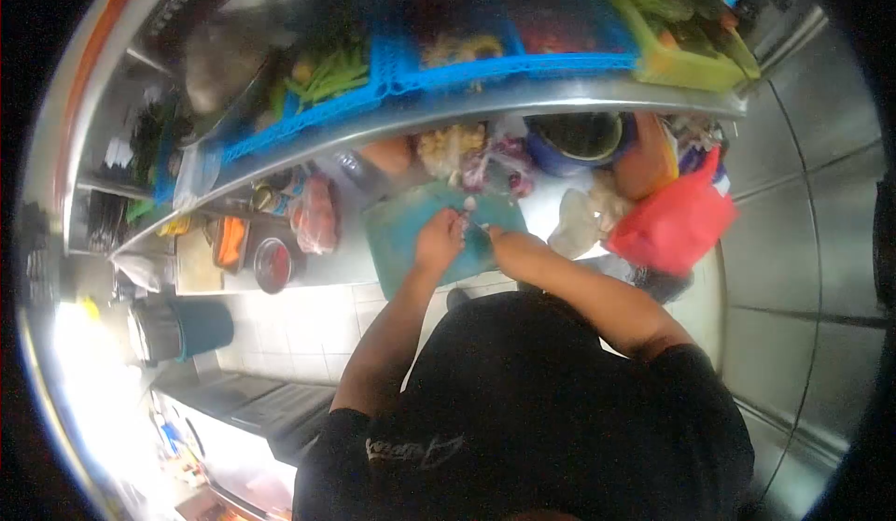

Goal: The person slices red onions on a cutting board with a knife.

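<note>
Both hands are close together over a green cutting board (397, 232) on the counter. My left hand (441, 238) is closed around something small that I cannot make out. Just right of it, my right hand (502, 244) is closed too, with a thin dark item, too blurred to name, between the two hands. A small pale piece (469, 203) lies at the fingertips on the board. Behind the board are a bag of purple-red pieces (499, 168) and a bag of yellowish pieces (451, 147).
A red plastic bag (674, 218) and a pale bag (583, 218) stand right of the board, near a blue bowl (579, 138). Leftward are a bag of reddish food (315, 215) and a round container (273, 265). Blue baskets (504, 65) sit on the metal shelf (448, 110) above.
</note>
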